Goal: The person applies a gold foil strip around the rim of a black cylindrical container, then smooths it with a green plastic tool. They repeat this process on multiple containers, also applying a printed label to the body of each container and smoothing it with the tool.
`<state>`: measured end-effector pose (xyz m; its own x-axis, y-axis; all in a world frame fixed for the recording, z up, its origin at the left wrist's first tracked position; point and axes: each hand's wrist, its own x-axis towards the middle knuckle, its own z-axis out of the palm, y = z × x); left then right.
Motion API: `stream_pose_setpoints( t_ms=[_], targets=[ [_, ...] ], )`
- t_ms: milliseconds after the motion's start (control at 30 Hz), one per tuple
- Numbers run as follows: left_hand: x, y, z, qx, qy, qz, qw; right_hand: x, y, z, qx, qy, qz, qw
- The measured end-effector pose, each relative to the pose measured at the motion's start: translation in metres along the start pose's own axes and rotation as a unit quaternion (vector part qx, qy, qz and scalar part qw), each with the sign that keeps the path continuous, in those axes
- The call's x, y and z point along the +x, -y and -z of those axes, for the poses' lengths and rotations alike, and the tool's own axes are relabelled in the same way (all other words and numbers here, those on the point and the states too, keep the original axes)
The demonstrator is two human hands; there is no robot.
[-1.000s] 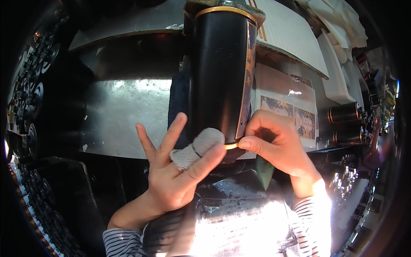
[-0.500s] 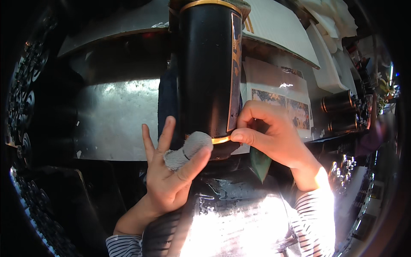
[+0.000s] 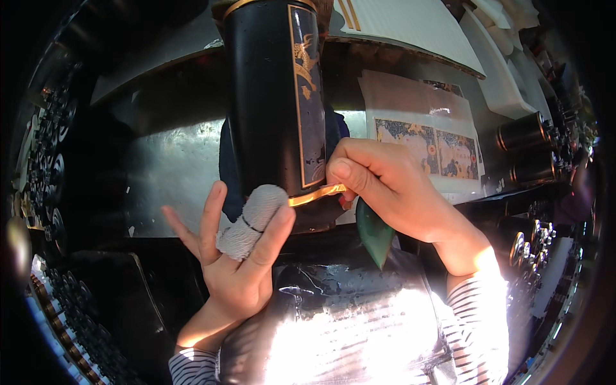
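Observation:
A black cylinder (image 3: 260,115) lies lengthwise in front of me, a dark panel with a gold picture (image 3: 307,67) along its right side. Round its near end runs a shiny gold strip (image 3: 312,195), whose right end stands off the cylinder. My right hand (image 3: 404,192) is closed, pinching that end between thumb and forefinger. Below its palm hangs a pointed green blade (image 3: 374,237), apparently held by the hidden fingers. My left hand (image 3: 234,282) has its fingers spread and holds nothing. A grey knit finger cover (image 3: 250,221) on it rests at the strip's left part.
A dark blue cloth (image 3: 230,151) lies under the cylinder on the metal table (image 3: 170,167). Printed decal sheets (image 3: 427,151) lie to the right, with small black cylinders (image 3: 532,168) beyond. A white ribbed board (image 3: 410,32) sits at the back.
The cylinder has shifted left in view and turned, showing more of its panel. My right hand has drawn the gold strip's end away from the cylinder. My left hand still presses near the strip.

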<state>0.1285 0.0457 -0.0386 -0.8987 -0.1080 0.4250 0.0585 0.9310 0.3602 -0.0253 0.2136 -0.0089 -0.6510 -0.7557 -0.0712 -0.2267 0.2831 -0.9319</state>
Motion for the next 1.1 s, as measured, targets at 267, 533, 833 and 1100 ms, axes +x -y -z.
stream_pose_setpoints(
  t_ms=[267,533,833,1100],
  targets=[
    [0.030,-0.009,-0.022,0.065,-0.071,-0.154,0.983,-0.002,-0.006,0.004,-0.019,-0.022,0.044,0.999],
    [0.023,0.022,-0.032,-0.214,-0.041,0.102,0.971,0.001,-0.006,0.005,0.054,0.020,0.004,0.998],
    [-0.005,-0.005,-0.002,0.066,0.026,-0.063,0.996,0.004,-0.011,0.007,0.078,0.033,0.036,0.996],
    [0.039,0.002,-0.024,0.007,-0.083,-0.067,0.994,0.000,-0.020,0.008,0.040,-0.011,0.059,0.997]
  ],
)
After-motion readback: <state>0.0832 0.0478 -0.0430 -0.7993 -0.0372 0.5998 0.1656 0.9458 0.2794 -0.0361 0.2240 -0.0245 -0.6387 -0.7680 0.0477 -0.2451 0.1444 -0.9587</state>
